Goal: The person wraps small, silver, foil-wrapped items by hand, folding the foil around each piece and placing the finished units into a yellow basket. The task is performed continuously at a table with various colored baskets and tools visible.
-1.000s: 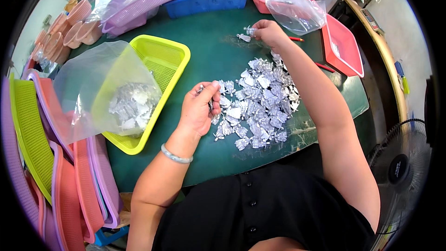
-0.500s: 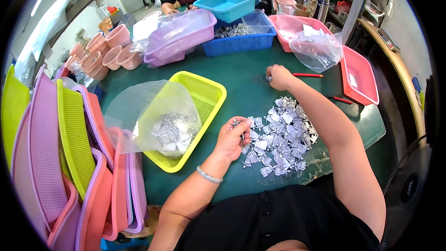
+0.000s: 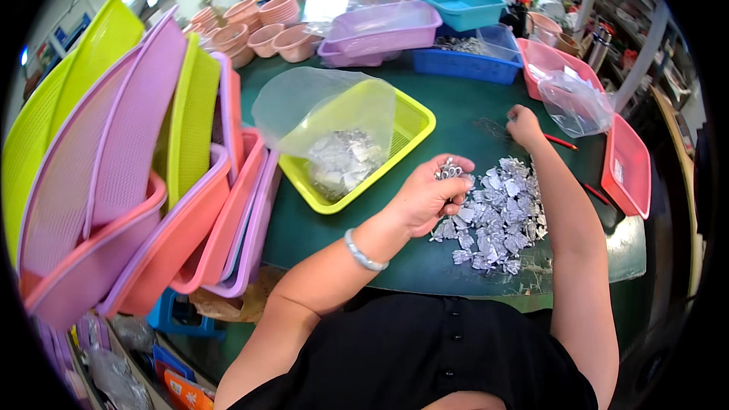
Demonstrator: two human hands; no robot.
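Observation:
My left hand point(image 3: 429, 196) is curled around several small silver metal pieces point(image 3: 449, 170) with ring-like ends, which show between thumb and fingers. It hovers at the left edge of a loose heap of flat silver metal pieces point(image 3: 497, 216) on the green table. Farther back, my right hand point(image 3: 524, 125) is closed, its fingertips down beside some thin dark wire-like strands point(image 3: 492, 129); what it pinches is hidden. To the left, a clear plastic bag point(image 3: 323, 106) holding more silver pieces lies in a lime-green basket point(image 3: 422, 135).
Stacked coloured baskets point(image 3: 129, 121) crowd the left side. A purple basket point(image 3: 387, 26), a blue crate point(image 3: 467, 61) and a pink basket point(image 3: 524, 68) line the back. Two red-handled tools, one a red rod point(image 3: 560, 141), lie near a pink tray point(image 3: 629, 167). Another person sits opposite.
The view has swung left, so everything sits farther right. My left hand has turned and lifted beside the heap, revealing the pieces in it. My right hand stays near the strands.

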